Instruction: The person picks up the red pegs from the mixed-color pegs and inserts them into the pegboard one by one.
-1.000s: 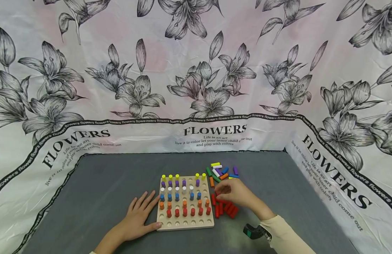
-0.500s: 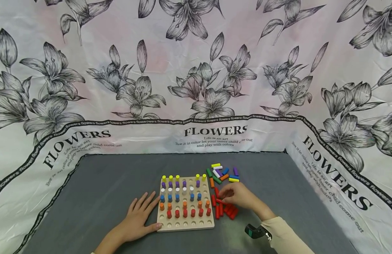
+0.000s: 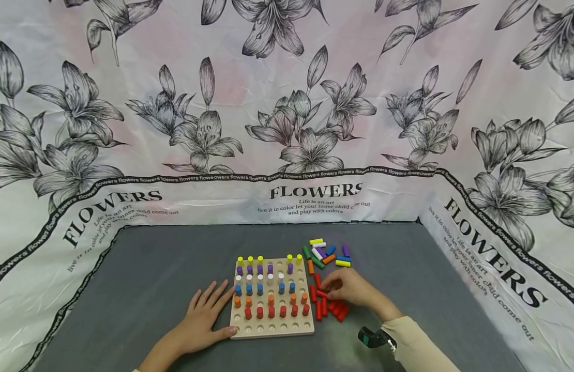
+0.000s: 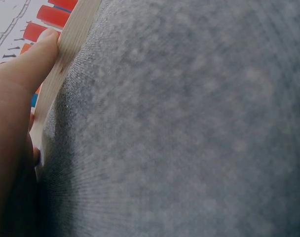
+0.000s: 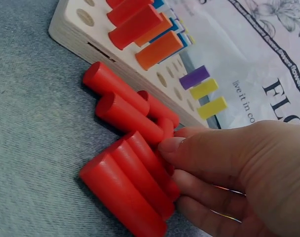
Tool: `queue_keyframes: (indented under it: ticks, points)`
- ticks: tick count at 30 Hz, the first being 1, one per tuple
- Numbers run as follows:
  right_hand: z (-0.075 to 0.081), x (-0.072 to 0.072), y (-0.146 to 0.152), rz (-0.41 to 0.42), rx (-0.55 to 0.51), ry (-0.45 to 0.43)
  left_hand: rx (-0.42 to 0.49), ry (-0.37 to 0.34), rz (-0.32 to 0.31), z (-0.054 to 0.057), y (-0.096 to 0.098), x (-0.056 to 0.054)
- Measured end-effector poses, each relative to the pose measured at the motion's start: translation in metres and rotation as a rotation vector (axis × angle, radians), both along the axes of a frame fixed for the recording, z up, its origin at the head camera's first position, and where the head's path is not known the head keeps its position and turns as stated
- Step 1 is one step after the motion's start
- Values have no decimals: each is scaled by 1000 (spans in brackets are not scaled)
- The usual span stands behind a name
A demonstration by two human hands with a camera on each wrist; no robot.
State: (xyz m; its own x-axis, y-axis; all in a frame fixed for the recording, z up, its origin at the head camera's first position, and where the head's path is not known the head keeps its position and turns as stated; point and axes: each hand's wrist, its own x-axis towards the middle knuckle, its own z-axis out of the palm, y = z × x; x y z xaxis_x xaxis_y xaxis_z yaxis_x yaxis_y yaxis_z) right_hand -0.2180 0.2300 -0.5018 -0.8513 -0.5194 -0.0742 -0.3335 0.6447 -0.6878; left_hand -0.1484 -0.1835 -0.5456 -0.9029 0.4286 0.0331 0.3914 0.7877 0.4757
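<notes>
A wooden pegboard [image 3: 274, 327] lies on the grey mat [image 3: 152, 274]; rows of yellow, purple, white, blue, orange and red pegs stand in it. My left hand [image 3: 204, 315] rests flat on the mat, with fingers and thumb against the board's left edge [image 4: 73, 39]. My right hand [image 3: 345, 288] is just right of the board, over a pile of loose red pegs [image 3: 333, 308]. In the right wrist view its thumb and curled fingers [image 5: 189, 148] pinch one red peg [image 5: 160, 170] out of the pile [image 5: 125, 190], close to the board's side [image 5: 91, 44].
Several loose pegs of mixed colours [image 3: 326, 254] lie beyond the right hand, near the board's far right corner. A flower-printed cloth [image 3: 315, 155] walls in the mat at the back and both sides. A black wrist device [image 3: 373, 338] sits on the right forearm.
My right hand has slid slightly nearer and down onto the red pile, its fingers closing on a peg. The left hand and the board have not moved.
</notes>
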Motion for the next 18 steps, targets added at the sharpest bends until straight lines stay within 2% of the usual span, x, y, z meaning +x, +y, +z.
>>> queue_keyframes:
  ticks: [10,18]
  points:
    - [-3,2,-3,25,-20,-9,-28,-33,2,2,1,1]
    - [-2,2,-6,24,-4,-23,-29,-26,6,1,1,0]
